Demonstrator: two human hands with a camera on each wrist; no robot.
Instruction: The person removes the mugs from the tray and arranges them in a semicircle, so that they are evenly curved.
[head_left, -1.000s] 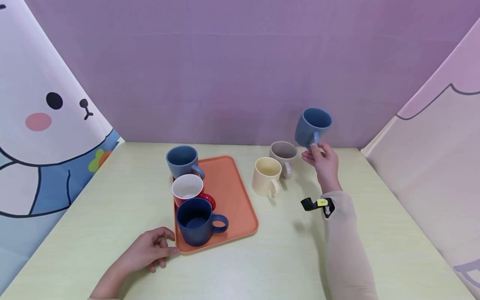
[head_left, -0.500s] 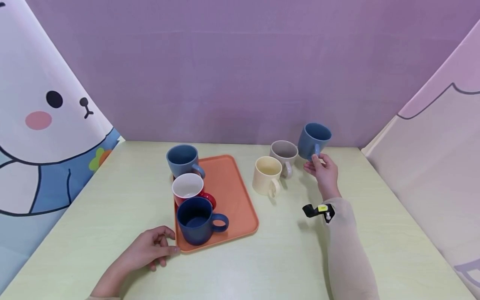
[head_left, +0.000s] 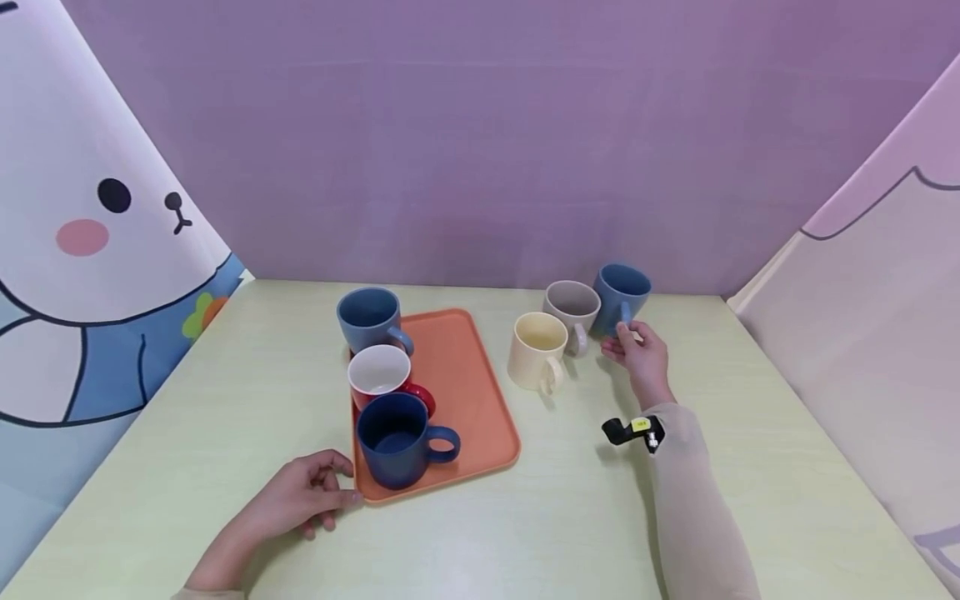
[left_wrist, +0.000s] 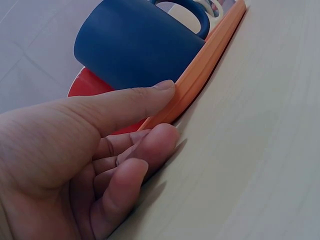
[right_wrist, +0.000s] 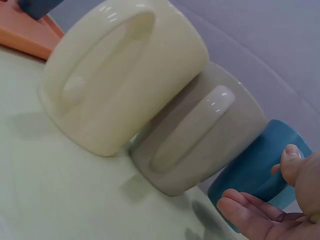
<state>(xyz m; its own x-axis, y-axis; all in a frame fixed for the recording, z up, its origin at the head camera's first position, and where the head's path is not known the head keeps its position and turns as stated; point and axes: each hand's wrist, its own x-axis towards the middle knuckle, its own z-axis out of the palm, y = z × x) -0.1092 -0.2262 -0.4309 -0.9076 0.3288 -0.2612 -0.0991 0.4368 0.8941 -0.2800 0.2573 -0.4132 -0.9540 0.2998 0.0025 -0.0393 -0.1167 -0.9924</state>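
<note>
My right hand point(head_left: 636, 360) pinches the handle of a blue mug point(head_left: 622, 287) at the back right, thumb on top. In the right wrist view this mug point(right_wrist: 260, 165) stands beside a grey mug point(right_wrist: 200, 135), its base close over the table. A cream mug point(head_left: 536, 354) is in front of the grey one. My left hand point(head_left: 296, 496) holds the near-left corner of an orange tray point(head_left: 465, 400), thumb on its rim, other fingers curled. Along the tray's left side stand a navy mug point(head_left: 397, 446), a red mug with white inside point(head_left: 378, 371) and another blue mug point(head_left: 369, 321).
A pale wooden table point(head_left: 480, 542) carries everything. Behind it rises a purple cloth backdrop point(head_left: 480, 142), close to the right-hand mugs. Printed panels flank both sides, the left one point(head_left: 75, 333) with a cartoon animal. A small black camera point(head_left: 633, 431) sits on the right wrist.
My right hand has lowered the blue mug from the air to beside the grey mug, shifting slightly left at the end. The left hand and the tray keep their place.
</note>
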